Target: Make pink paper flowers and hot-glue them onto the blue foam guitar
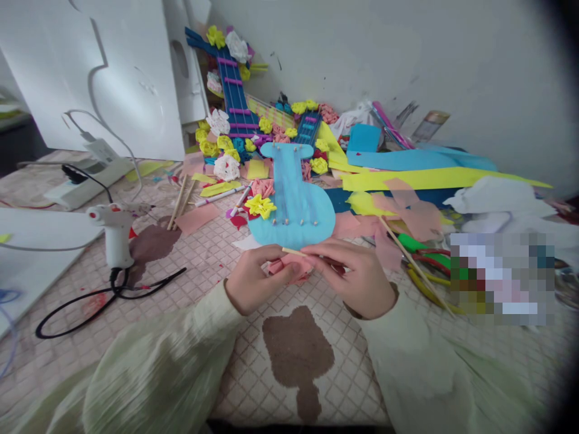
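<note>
Pink paper (298,266) is pinched in the left hand (257,277); the right hand (355,274) seems to grasp the end of a thin stick (293,251), just before the blue cutout (312,205). Probably light, even pressure prevents creasing.

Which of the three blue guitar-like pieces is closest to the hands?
The light-blue cutout, just beyond the left hand and right hand. The large dark-blue neck and small dark-blue neck, both with crossbars, are farther back.
</note>
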A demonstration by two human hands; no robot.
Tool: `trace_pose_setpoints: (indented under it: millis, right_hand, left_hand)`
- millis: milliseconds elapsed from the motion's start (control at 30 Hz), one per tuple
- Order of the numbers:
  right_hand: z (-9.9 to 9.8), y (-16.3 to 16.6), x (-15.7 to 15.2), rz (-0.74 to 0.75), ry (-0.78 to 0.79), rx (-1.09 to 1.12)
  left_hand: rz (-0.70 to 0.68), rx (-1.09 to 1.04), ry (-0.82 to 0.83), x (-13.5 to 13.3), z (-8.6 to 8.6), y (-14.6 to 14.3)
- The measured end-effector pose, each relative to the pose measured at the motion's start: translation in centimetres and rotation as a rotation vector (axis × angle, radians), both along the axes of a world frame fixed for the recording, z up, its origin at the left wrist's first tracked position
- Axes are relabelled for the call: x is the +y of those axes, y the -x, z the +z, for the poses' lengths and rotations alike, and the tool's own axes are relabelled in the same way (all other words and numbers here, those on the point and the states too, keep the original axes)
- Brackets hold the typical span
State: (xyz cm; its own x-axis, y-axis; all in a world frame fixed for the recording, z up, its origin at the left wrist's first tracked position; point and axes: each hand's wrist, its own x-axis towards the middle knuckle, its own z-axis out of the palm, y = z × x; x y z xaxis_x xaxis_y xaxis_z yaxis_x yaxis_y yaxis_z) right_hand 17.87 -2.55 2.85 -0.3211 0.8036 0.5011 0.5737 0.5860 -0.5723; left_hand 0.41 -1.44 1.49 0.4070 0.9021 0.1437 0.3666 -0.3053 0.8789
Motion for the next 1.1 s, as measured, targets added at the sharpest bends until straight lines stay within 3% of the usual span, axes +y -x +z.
trace_pose_setpoints:
  millis: [467, 900, 1100]
  right_hand:
    - [-0.53, 0.37, -0.65, -0.042, -0.170, -0.090]
    - [-0.35, 0.69, -0.53, -0.071, -0.027, 0.050]
    - [-0.23, 0.78, -0.54, -0.120, -0.034, 0.059]
  left_hand:
    - [0.050, -0.124, 0.008, -0.18, -0.24, -0.32]
    - [0.041, -0.066, -0.125, -0.45, -0.02, -0.40]
    - [0.009, -0.010, -0.073, -0.92, 0.29, -0.26]
